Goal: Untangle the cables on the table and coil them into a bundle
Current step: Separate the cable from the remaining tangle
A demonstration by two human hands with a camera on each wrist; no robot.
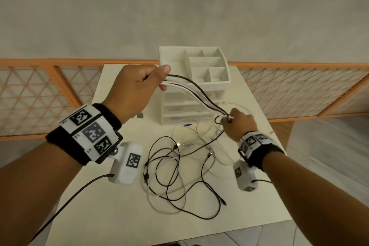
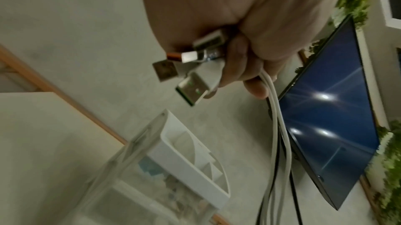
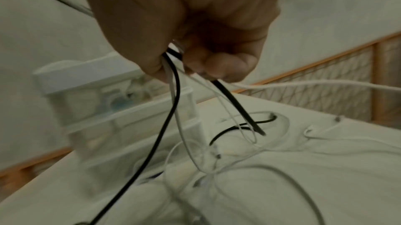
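The left hand (image 1: 137,88) is held raised and is closed round the plug ends of the cables (image 1: 191,88); in the left wrist view several USB plugs (image 2: 190,67) are seen jutting loosely from the fist. The right hand (image 1: 238,126), lower and well apart from the left, is clenched on the same black and white strands, which are stretched between the two hands. Below it, the remaining lengths are left in a loose tangle (image 1: 179,175) on the table (image 1: 119,215), with black and white loops crossed over one another.

If the strands are drawn further through the right fist, the crossed loops are likely to be pulled tight into a knot rather than freed. A trailing connector could be caught under another loop and dragged. The plugs, gripped unevenly, could be let slip from the left fist. The white drawer organiser (image 1: 199,70) stands just behind the stretched cables and could be snagged or nudged by them.
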